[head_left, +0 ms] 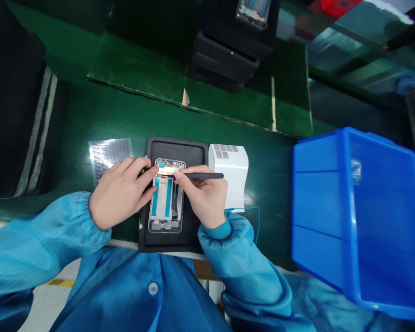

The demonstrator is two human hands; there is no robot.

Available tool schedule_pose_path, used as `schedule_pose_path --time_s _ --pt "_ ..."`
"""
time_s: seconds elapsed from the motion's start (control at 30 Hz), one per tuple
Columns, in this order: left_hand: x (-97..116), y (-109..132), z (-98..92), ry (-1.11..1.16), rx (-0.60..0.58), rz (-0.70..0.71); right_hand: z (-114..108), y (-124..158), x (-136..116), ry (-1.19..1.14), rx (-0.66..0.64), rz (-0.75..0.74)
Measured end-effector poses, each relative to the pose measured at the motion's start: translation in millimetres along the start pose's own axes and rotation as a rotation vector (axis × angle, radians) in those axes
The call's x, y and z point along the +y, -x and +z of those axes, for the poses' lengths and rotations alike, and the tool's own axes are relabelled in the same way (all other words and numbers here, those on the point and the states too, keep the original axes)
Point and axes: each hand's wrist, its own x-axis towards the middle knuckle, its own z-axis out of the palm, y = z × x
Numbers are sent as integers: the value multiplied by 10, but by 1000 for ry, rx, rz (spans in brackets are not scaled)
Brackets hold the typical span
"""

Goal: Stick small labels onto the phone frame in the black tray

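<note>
An opened phone (165,198) lies on a black tray (180,146) in front of me, its inside facing up. Blue strips run down its middle, and a circuit board shows at its top end. My left hand (122,191) rests its spread fingers on the phone's upper left edge. My right hand (207,196) pinches a slim black pen-like tool (205,175), held nearly level over the board. The tool's tip is too small to make out. A bright piece (169,170) on the board lies between my fingertips.
Left of the tray lies a silvery sheet of small labels (110,152). A white curved stand (230,177) is on the right, with a blue cord (258,221) beside it. A large blue bin (318,207) stands farther right. Black trays (224,57) with another phone (254,11) sit at the back.
</note>
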Motion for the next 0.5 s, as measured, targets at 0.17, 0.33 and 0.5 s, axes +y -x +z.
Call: schedule_pose_path --time_s 0.17,0.33,0.5 --pt "-4 -1 0 -13 5 9 -1 0 5 7 0 2" --pt "-3 1 -3 -22 25 21 -4 1 0 24 -3 0" --pt "6 2 -10 -18 17 61 -4 1 -5 26 -5 -14"
